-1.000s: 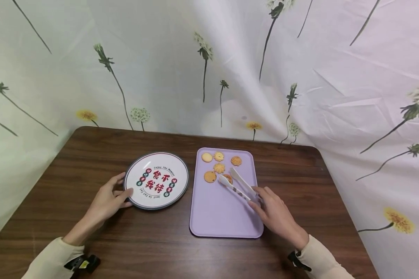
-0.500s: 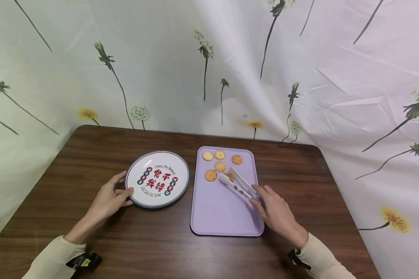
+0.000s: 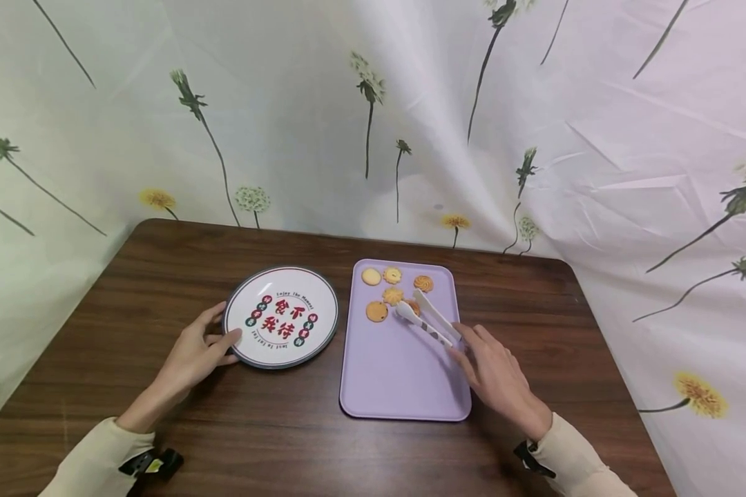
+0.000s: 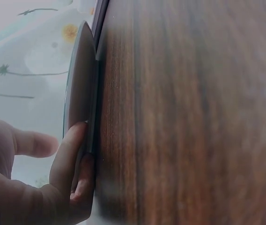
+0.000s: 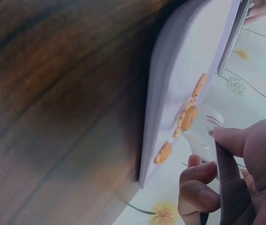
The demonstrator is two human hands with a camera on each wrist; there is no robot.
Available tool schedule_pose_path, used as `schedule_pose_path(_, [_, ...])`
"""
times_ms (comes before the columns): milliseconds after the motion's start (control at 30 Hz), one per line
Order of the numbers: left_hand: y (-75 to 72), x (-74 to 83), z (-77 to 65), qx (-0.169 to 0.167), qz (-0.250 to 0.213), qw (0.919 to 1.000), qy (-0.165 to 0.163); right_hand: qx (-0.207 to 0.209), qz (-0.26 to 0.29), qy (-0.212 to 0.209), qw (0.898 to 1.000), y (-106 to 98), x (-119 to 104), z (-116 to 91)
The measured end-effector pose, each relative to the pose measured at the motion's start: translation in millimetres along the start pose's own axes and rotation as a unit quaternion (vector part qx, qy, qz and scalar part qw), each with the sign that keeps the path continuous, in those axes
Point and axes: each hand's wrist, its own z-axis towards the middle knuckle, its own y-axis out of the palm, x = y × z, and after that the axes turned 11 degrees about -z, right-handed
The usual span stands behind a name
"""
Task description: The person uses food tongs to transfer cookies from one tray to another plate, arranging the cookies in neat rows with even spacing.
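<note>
Beside the tray, a round white plate (image 3: 273,276) with a dark rim and red and green lettering lies at the left. My left hand (image 3: 189,355) grips its left edge, thumb over the rim; in the left wrist view, fingers (image 4: 70,154) reach against its side and underside. My right hand (image 3: 497,373) holds white tongs (image 3: 432,328) over the lilac tray (image 3: 404,379). The tong tips are parted around a browned cookie (image 3: 413,306); whether they pinch it I cannot tell. Several other cookies (image 3: 392,296) lie in the tray's far half.
The dark wooden table (image 3: 273,428) carries plate and tray, a narrow gap between them. Behind and at the sides hangs a pale cloth (image 3: 304,138) printed with dandelions. A black strap (image 3: 152,464) circles each wrist.
The tongs and the cookie between their tips have shifted slightly away and to the right. My left hand keeps its grip on the plate's edge.
</note>
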Motion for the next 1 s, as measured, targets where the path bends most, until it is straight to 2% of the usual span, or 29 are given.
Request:
schedule_pose_path(267, [-1.6,0.3,-0.2,-0.002,0.008,1.0000,-0.003,0.022,-0.004,-0.024,0.999,-7,-3,14])
schedule_pose_path(467, [-3.0,2.1,-0.9,-0.015,0.017,0.9997,-0.013,0.017,0.008,-0.040,0.999,-9,-13,29])
schedule_pose_path(1000, [-0.6,3.2,-3.8,-0.009,0.022,0.9996,-0.018,0.018,0.024,-0.138,0.990,2,-67,80])
